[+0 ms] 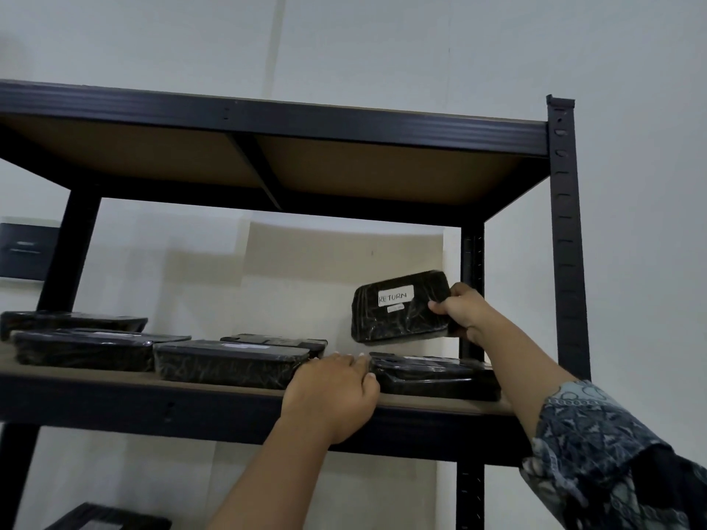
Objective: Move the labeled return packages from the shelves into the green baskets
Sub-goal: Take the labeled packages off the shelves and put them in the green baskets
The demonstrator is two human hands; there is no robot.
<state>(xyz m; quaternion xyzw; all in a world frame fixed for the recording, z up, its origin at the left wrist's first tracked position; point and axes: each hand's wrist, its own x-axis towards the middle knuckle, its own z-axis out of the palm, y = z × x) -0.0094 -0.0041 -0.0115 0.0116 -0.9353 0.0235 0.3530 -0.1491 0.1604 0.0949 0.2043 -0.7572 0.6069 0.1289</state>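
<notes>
My right hand (461, 313) grips the right end of a black wrapped package (398, 319) with a white label reading RETURN, held tilted up above the shelf board (248, 392). My left hand (331, 392) rests flat on the shelf's front edge, fingers apart, its fingertips touching a flat black package (436, 376) lying under the lifted one. Several more black packages lie on the shelf to the left, among them one near the middle (229, 363) and one at far left (84, 350). No green basket is in view.
A dark metal rack with an upper shelf (267, 120) overhead and an upright post (566, 242) at right. A white wall stands behind. Another dark object (111, 518) lies on the lower level at bottom left.
</notes>
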